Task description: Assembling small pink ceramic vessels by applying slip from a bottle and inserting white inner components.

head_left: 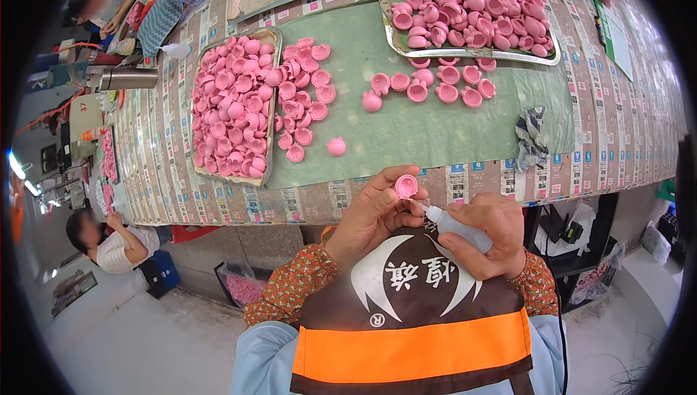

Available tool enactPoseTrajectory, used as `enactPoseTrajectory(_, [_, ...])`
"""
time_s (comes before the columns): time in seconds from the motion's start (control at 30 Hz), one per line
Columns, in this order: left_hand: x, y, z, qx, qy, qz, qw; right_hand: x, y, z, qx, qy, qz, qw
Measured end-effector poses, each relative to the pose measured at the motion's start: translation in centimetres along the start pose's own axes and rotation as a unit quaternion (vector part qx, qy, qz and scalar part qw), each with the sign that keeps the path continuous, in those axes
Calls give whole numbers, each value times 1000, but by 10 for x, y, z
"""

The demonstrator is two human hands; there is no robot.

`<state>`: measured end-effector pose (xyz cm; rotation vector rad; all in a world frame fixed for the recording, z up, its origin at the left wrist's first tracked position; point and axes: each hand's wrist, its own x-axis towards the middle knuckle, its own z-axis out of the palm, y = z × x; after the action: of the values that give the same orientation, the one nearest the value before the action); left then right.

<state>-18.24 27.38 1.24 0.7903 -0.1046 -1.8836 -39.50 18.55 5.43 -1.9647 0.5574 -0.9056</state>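
Note:
My left hand [370, 217] pinches a small pink round cap [406, 186], its hollow side facing up. Gripped in my right hand [488, 235] is a small white squeeze bottle [456, 225]; its thin nozzle points left and nearly touches the cap. Both hands hover just in front of the table's near edge, above my brown and orange apron. On the green mat [428, 130] lie loose pink caps: a cluster [305, 97] at left, a row [435, 83] further right and a single one [336, 147].
A metal tray [232, 108] heaped with pink caps sits at left, a larger full tray [465, 3] at the back. A crumpled grey cloth [531, 137] lies at right. Another person [109, 239] sits low at the left; a bin of pink parts [243, 286] stands under the table.

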Motion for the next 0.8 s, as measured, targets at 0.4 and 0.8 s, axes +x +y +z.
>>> enactPoseTrajectory(0.4, [0, -2, 2, 11, 13, -1, 1000, -2, 1, 2, -9, -1, 3, 1000])
enactPoseTrajectory(0.8, [-6, -1, 4, 13, 34, 0, 999, -17, 5, -6, 54, 17, 97, 994])
